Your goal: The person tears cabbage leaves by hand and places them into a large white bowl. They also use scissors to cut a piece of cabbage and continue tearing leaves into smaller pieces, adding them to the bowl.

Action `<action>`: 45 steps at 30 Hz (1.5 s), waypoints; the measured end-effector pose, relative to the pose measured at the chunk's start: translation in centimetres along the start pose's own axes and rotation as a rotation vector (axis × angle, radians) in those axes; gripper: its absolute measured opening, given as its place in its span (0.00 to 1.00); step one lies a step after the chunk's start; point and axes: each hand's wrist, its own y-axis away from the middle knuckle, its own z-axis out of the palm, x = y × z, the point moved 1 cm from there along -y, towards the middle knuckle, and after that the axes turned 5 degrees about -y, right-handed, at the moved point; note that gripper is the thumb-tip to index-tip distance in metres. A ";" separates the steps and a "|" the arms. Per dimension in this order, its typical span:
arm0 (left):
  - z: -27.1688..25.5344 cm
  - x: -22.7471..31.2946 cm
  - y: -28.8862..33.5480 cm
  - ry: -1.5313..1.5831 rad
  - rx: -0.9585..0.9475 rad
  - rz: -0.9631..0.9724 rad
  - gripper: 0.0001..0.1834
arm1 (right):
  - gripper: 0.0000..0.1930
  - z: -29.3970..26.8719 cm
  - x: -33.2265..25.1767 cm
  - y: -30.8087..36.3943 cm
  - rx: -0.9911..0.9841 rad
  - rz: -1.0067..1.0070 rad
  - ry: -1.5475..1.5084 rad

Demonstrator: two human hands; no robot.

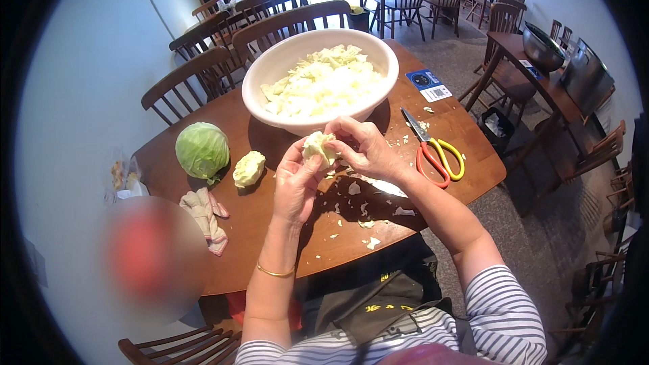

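Observation:
A small pale piece of cabbage [319, 149] is held between my two hands, just in front of a big white bowl [270, 116]. My left hand [296, 179] grips it from the left and below. From the right, the fingers of my right hand [365, 149] pinch at its edge. Torn cabbage leaves [324, 84] are heaped inside the bowl. Left of my hands lie a small peeled cabbage heart [249, 169] and a whole green cabbage [203, 151]. Scissors [436, 152] with one red and one yellow handle rest on the table to the right.
Cabbage scraps [370, 243] litter the wooden table [270, 267]. A pair of work gloves [205, 220] lies at its left side, near a blurred red patch. Wooden chairs [186, 84] stand beyond the far edge. A steel pot [585, 78] and a metal bowl [543, 49] sit on another table at right.

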 end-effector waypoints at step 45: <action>-0.5 0.6 0.0 -0.067 0.008 0.108 0.10 | 0.09 -0.8 -0.3 -0.1 -0.173 0.343 -0.651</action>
